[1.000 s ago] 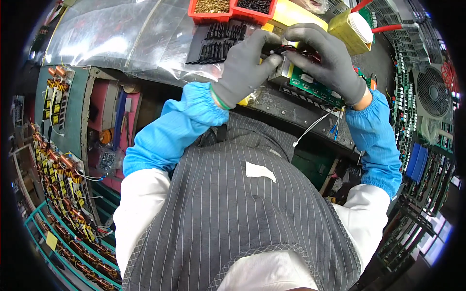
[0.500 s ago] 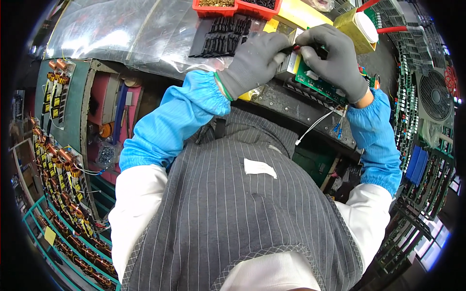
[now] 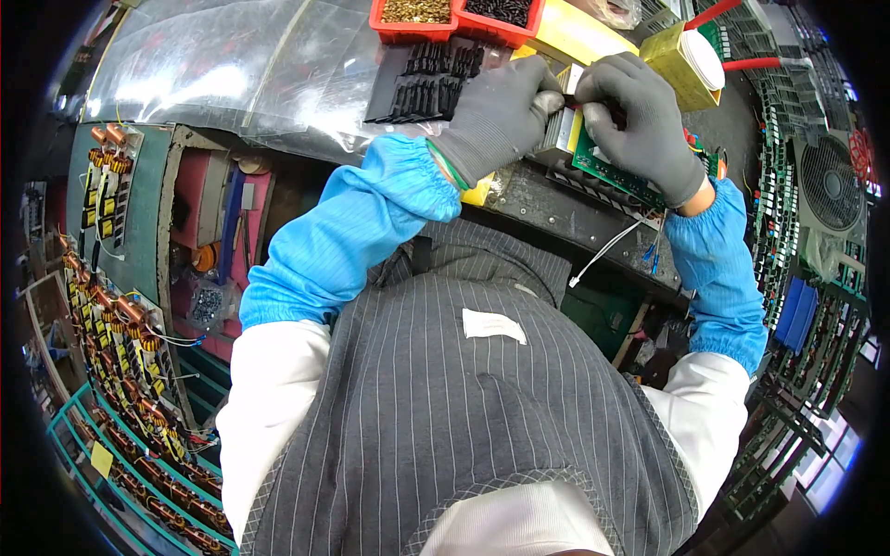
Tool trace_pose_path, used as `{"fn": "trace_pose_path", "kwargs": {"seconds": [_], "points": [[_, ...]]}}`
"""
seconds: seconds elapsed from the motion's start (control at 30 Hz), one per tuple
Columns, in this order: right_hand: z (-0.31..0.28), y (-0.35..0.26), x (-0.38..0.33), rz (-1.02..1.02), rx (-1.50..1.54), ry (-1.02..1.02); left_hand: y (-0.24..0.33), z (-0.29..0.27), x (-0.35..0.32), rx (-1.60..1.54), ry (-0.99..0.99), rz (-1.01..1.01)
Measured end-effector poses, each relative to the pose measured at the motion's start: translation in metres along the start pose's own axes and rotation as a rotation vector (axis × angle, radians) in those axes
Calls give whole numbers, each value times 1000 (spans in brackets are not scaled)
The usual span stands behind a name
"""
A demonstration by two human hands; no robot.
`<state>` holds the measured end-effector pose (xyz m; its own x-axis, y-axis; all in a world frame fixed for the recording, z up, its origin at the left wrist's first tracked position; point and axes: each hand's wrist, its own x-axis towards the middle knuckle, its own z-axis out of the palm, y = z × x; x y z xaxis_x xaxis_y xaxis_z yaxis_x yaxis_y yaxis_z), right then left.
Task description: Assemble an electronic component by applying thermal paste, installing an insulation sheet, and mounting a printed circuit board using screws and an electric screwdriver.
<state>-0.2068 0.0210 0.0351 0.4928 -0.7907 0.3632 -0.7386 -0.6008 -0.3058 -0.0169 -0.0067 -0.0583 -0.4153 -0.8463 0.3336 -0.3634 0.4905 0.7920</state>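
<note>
My left hand [image 3: 505, 116], in a grey glove, is closed at the left side of a metal heat sink block [image 3: 560, 137]. Its thumb and fingers press together, and what they hold cannot be made out. Across from it, my grey-gloved right hand [image 3: 642, 125] curls over a green circuit board [image 3: 619, 181] with its fingertips bent inward. Whatever lies in those fingertips is hidden. The board sits against the heat sink on the dark bench, partly covered by the right hand.
Flat black parts [image 3: 431, 88] lie left of my hands, below red bins of brass-coloured [image 3: 417, 11] and black screws [image 3: 501, 11]. A yellow box [image 3: 672, 65] with a white roll and red-handled tools stands at the right. Wired assemblies [image 3: 120, 352] fill a rack at left.
My left hand has shifted slightly right and down. The right hand has turned a little, and the small red and black piece seen between the fingertips no longer shows.
</note>
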Motion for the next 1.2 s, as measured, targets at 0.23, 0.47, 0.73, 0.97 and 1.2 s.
{"fn": "trace_pose_path", "kwargs": {"seconds": [0.23, 0.47, 0.73, 0.97, 1.2], "points": [[-7, -7, -3, -27, 48, -53, 5, -28, -19, -121, -112, 64], [-8, -9, -4, 2, 63, -62, -36, -140, -27, 108, -207, 8], [-8, -6, -1, -5, 77, -67, -66, -151, -16, 292, -495, -104], [-6, -6, -2, -5, 70, -76, -83, -146, -1, 348, -549, -86], [-8, -6, -4, -10, 68, -77, -77, -146, -6, 331, -472, -60]]}}
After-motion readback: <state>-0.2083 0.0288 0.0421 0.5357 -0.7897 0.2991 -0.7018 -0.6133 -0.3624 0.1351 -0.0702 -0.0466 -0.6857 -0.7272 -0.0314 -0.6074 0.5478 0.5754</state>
